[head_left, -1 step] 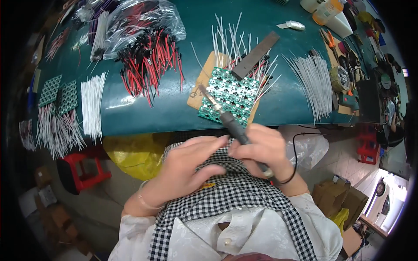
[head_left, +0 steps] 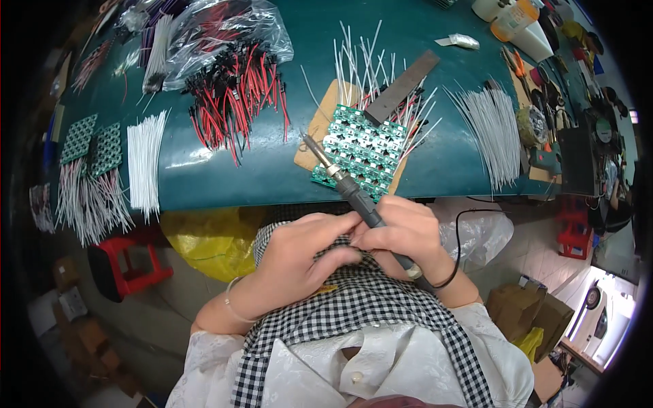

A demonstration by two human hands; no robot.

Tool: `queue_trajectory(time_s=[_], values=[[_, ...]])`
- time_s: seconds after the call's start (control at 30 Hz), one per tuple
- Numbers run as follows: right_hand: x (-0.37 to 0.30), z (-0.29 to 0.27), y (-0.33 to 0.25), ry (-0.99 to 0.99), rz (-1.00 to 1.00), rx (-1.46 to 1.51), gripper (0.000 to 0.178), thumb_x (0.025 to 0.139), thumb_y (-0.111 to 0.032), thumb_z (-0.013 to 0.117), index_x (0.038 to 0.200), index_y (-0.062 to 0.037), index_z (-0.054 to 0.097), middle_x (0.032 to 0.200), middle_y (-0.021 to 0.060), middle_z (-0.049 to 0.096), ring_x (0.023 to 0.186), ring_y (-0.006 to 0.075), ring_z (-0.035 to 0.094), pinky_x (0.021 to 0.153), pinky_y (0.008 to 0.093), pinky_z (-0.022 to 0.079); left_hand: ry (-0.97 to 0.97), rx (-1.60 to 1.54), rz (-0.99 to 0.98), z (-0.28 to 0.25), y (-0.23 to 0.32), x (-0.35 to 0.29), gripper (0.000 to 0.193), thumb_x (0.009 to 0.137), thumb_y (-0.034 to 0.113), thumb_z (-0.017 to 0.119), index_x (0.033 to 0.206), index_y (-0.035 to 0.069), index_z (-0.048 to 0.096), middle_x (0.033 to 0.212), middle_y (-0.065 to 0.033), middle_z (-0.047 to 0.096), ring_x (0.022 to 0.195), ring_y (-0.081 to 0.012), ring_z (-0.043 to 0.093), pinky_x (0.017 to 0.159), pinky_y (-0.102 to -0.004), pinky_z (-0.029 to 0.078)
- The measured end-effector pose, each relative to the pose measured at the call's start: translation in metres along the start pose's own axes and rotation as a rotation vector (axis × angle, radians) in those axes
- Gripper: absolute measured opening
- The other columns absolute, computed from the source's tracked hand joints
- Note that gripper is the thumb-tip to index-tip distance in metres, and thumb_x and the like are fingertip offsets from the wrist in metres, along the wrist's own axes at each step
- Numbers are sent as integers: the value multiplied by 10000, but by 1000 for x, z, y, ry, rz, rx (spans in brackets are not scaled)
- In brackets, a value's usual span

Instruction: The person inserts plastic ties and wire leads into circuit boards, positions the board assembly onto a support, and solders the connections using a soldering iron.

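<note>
My right hand (head_left: pixel 410 232) is wrapped round the dark handle of a soldering iron (head_left: pixel 352 191). The iron slants up and left, its tip just off the left side of a panel of green circuit boards (head_left: pixel 367 139). My left hand (head_left: pixel 294 250) is beside the right, above my lap, thumb spread from its outstretched fingers. Its fingertips meet the right hand's fingers, and what may lie between them is hidden. Under the panel is a piece of brown board (head_left: pixel 315 141). A dark flat bar (head_left: pixel 403 87) rests across the panel's upper part, over white and red wires.
Left of the panel lie red and black wires (head_left: pixel 235 102), a bundle of white wires (head_left: pixel 145 160) and two wired green boards (head_left: pixel 105 153). More white wires (head_left: pixel 490 136) lie right, with tools (head_left: pixel 537 88) beyond. A black cable (head_left: pixel 457 234) hangs beside my right wrist.
The soldering iron's tip has shifted slightly left, off the panel's edge. My left fingertips have come against my right hand.
</note>
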State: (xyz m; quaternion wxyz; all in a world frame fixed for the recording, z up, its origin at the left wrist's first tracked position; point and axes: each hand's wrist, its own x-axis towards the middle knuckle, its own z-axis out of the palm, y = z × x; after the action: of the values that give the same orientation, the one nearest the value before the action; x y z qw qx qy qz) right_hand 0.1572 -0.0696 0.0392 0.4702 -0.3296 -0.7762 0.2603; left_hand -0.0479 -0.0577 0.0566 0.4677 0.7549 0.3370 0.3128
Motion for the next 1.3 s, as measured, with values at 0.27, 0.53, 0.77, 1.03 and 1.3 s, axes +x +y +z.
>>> queue_trajectory(time_s=[0.27,0.53,0.77,1.03,1.3], values=[[-16,-19,-3,183,305,96,354,886,-284,680,1122,-22,663,803,112,631,687,214,594,622,321,478,334,272,25,-11,-30,-2,112,752,-4,776,757,33,670,705,-94,675,604,-217,663,558,-306,512],[-8,-34,-1,49,240,-18,377,847,-230,752,1085,48,661,737,91,648,618,195,605,568,295,469,474,458,59,-12,-56,-1,139,736,-22,783,771,47,668,613,-52,601,488,-195,550,480,-301,436],[-5,-19,-1,150,431,-4,263,687,-14,779,913,39,655,657,89,635,524,182,581,473,263,401,494,464,137,-9,-67,-4,181,692,-36,798,757,50,652,572,-42,536,466,-197,497,451,-302,395],[1,-15,9,113,369,-35,237,670,8,779,873,46,662,686,125,654,572,206,617,520,284,449,497,448,139,-12,-67,-8,188,673,-41,802,739,39,646,556,-43,491,460,-193,474,437,-303,374],[8,-15,10,38,351,-67,238,665,22,784,876,47,675,701,133,665,598,223,641,553,292,481,487,477,149,-10,-72,-9,192,668,-41,804,741,39,645,563,-44,486,460,-195,465,443,-308,376]])
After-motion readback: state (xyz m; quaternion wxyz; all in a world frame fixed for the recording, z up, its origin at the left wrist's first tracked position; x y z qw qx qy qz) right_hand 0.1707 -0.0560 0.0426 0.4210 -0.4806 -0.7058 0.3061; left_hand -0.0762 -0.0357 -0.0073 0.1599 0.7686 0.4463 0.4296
